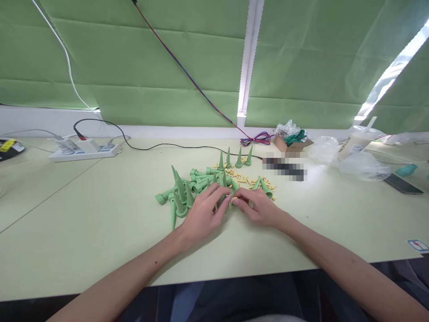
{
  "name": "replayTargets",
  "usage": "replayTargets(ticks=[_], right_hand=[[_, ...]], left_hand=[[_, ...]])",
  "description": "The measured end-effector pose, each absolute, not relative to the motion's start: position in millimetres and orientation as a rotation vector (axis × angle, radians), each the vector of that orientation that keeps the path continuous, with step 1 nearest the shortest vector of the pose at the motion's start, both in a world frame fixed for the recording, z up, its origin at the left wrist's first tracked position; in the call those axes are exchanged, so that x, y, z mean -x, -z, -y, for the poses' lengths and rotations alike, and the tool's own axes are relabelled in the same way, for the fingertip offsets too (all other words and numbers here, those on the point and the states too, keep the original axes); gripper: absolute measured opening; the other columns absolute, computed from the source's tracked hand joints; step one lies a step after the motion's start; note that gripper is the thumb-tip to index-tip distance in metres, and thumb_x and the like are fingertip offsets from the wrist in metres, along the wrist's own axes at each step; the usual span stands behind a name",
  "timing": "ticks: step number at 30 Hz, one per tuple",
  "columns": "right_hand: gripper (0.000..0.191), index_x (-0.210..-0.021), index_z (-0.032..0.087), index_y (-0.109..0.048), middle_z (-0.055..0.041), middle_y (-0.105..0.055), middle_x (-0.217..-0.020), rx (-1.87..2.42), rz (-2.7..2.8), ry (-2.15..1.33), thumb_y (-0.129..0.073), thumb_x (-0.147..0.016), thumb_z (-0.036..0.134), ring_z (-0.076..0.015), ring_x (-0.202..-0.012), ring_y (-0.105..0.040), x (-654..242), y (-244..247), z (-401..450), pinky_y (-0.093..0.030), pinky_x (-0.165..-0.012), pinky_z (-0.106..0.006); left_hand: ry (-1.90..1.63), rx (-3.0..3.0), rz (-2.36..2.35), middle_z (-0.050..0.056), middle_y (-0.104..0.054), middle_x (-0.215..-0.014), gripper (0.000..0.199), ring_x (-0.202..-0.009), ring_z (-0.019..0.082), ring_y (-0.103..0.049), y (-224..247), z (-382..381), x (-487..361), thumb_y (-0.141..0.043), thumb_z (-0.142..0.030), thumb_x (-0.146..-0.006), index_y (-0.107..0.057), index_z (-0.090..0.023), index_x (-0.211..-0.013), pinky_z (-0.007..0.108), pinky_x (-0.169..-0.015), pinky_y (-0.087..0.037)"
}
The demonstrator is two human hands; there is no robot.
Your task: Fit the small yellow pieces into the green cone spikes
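My left hand [208, 209] is closed, thumb and fingers pinched around what looks like a green plastic cone spike, mostly hidden by the fingers. Close beside it, my right hand [257, 206] pinches a small yellow plastic piece [234, 199], its fingertips almost meeting those of the left. Green cone spikes [181, 209] lie and stand in a pile behind and left of my hands. Among and behind them, small yellow pieces [248, 180] are scattered. Several green cones [238, 160] stand upright at the back, and another green cone [266, 188] leans just behind my right hand.
A white power strip [85, 152] sits at the back left, with a black cable [174, 144] running across the table. At the right are a cardboard box [291, 144], plastic bags [323, 150], a drink cup [357, 142] and a phone [403, 184].
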State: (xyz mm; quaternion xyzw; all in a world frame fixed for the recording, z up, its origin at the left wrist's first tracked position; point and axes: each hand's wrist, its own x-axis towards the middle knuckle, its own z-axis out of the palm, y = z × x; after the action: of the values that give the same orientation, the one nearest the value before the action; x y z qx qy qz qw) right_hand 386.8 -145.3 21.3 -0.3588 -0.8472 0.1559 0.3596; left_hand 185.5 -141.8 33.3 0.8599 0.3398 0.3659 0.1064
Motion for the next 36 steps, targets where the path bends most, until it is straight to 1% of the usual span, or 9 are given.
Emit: replayTargets(ticks=[3,9,11,14,16,20,24,31,36], right_hand=[[0.026,-0.081,0.02,-0.054,0.0035,-0.048,-0.059,0.922,2.189,-0.386,-0.041,-0.101,0.031,-0.0108,-0.051,-0.042,-386.3,-22.4,145.3,-0.033,-0.054,-0.023],[0.035,-0.071,0.02,-0.052,0.0047,-0.042,-0.054,0.924,2.177,-0.345,-0.041,-0.101,0.033,-0.0099,-0.047,-0.038,-386.5,-18.0,142.3,-0.031,-0.052,-0.023],[0.032,-0.074,0.02,-0.054,0.0047,-0.044,-0.054,0.926,2.155,-0.358,-0.042,-0.101,0.034,-0.01,-0.048,-0.04,-386.7,-17.4,142.2,-0.032,-0.053,-0.023],[0.02,-0.089,0.019,-0.059,0.004,-0.052,-0.058,0.923,2.113,-0.428,-0.049,-0.098,0.035,-0.0106,-0.05,-0.045,-386.7,-18.9,143.8,-0.037,-0.054,-0.023],[0.016,-0.098,0.019,-0.059,0.0032,-0.055,-0.062,0.898,2.104,-0.483,-0.053,-0.096,0.034,-0.0112,-0.053,-0.049,-386.5,-20.4,145.4,-0.04,-0.055,-0.023],[0.012,-0.103,0.019,-0.057,0.0025,-0.056,-0.064,0.862,2.129,-0.517,-0.052,-0.096,0.029,-0.0121,-0.056,-0.051,-386.3,-21.4,146.8,-0.041,-0.056,-0.023],[0.011,-0.097,0.019,-0.058,0.0028,-0.054,-0.062,0.864,2.142,-0.48,-0.05,-0.097,0.027,-0.0117,-0.055,-0.048,-386.4,-20.2,145.7,-0.039,-0.055,-0.023],[0.02,-0.085,0.019,-0.058,0.0037,-0.05,-0.06,0.887,2.161,-0.43,-0.047,-0.099,0.027,-0.0101,-0.052,-0.043,-386.4,-20.1,144.5,-0.035,-0.056,-0.022],[0.027,-0.075,0.019,-0.053,0.0042,-0.045,-0.057,0.87,2.166,-0.406,-0.044,-0.1,0.027,-0.0094,-0.05,-0.04,-385.9,-19.9,143.6,-0.032,-0.054,-0.022]], left_hand=[[-1.078,-2.536,-0.991,0.002,-0.058,-0.083,0.013,-0.07,0.012,-0.054,-33.1,141.9,-185.7,-0.045,-0.02,-0.097,-0.058,-0.02,-0.098,0.023,-0.06,-0.043],[-1.067,-2.523,-0.988,0.001,-0.057,-0.085,0.012,-0.07,0.012,-0.054,-33.6,142.5,-186.0,-0.046,-0.019,-0.098,-0.057,-0.02,-0.098,0.023,-0.061,-0.043],[-1.078,-2.518,-0.989,0.001,-0.057,-0.085,0.011,-0.068,0.011,-0.052,-34.0,142.7,-185.9,-0.046,-0.02,-0.098,-0.057,-0.02,-0.098,0.023,-0.061,-0.042],[-1.085,-2.504,-0.997,0.0,-0.056,-0.084,0.011,-0.065,0.01,-0.05,-34.6,143.2,-185.7,-0.046,-0.02,-0.098,-0.057,-0.02,-0.098,0.023,-0.06,-0.041],[-1.086,-2.498,-1.003,0.0,-0.055,-0.084,0.011,-0.064,0.01,-0.049,-34.6,143.3,-185.6,-0.046,-0.021,-0.098,-0.058,-0.02,-0.098,0.022,-0.059,-0.041],[-1.092,-2.506,-1.0,0.0,-0.055,-0.083,0.011,-0.065,0.009,-0.049,-33.6,142.6,-185.9,-0.047,-0.02,-0.098,-0.058,-0.02,-0.098,0.022,-0.06,-0.04],[-1.09,-2.509,-0.986,0.0,-0.055,-0.084,0.011,-0.065,0.009,-0.049,-32.2,141.5,-185.8,-0.047,-0.02,-0.098,-0.058,-0.02,-0.098,0.022,-0.06,-0.04],[-1.087,-2.528,-0.975,0.0,-0.056,-0.084,0.011,-0.069,0.011,-0.053,-32.8,142.7,-185.1,-0.047,-0.019,-0.097,-0.058,-0.019,-0.098,0.022,-0.061,-0.041],[-1.095,-2.544,-0.955,0.0,-0.055,-0.083,0.01,-0.068,0.01,-0.052,-32.7,143.1,-185.5,-0.048,-0.018,-0.097,-0.058,-0.019,-0.099,0.022,-0.061,-0.042]])
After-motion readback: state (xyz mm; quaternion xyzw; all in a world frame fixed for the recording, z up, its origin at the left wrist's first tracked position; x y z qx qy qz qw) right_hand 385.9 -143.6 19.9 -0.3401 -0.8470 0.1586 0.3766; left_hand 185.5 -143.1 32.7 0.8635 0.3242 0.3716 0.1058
